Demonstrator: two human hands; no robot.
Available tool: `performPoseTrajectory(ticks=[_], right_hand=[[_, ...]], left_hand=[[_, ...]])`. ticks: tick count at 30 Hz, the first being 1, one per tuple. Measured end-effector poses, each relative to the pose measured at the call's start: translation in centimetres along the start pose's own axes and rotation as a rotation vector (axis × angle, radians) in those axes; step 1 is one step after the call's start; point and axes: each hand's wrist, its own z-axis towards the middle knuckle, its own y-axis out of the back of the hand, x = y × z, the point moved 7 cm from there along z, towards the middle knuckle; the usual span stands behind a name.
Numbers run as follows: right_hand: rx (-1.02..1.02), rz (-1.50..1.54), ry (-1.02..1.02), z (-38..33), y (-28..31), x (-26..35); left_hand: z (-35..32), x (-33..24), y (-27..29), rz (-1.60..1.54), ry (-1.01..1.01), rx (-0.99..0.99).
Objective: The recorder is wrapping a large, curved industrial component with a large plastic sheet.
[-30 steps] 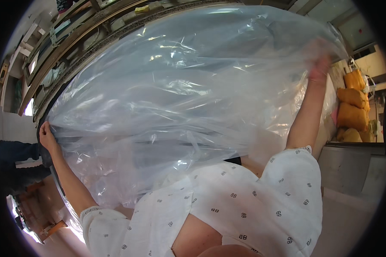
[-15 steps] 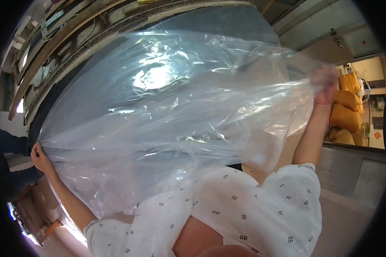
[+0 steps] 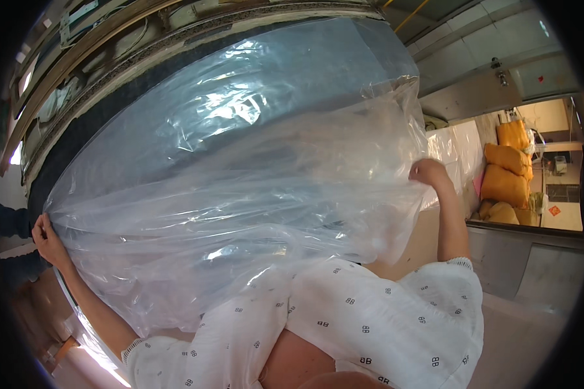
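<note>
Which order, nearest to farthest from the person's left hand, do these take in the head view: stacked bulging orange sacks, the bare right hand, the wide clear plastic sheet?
1. Wide clear plastic sheet: gathered at the left hand itself.
2. Bare right hand: across, by the sheet's right edge.
3. Stacked bulging orange sacks: farther right, beyond the right hand.
</note>
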Motion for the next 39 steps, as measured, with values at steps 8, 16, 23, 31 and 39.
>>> performPoseTrajectory(ticks=[8,16,23,31,39], right_hand=[[-1.056,0.419,0.700,7.1,22.2,17.5],[-1.053,0.245,0.572,4.7,19.0,21.7],[-1.154,0.242,0.656,5.9,20.9,22.9],[-1.244,0.454,0.604,8.9,25.9,20.5],[-0.537,1.211,0.916,17.3,29.4,15.7]], left_hand=[[0.5,0.3,0.3,0.030,-0.147,0.047],[-0.5,1.3,13.9,0.113,-0.156,0.055],[-4.7,0.0,18.9,0.291,-0.121,-0.066],[-13.7,2.2,21.4,0.301,-0.072,-0.055],[-11.5,3.1,14.9,-0.516,0.644,-0.178]])
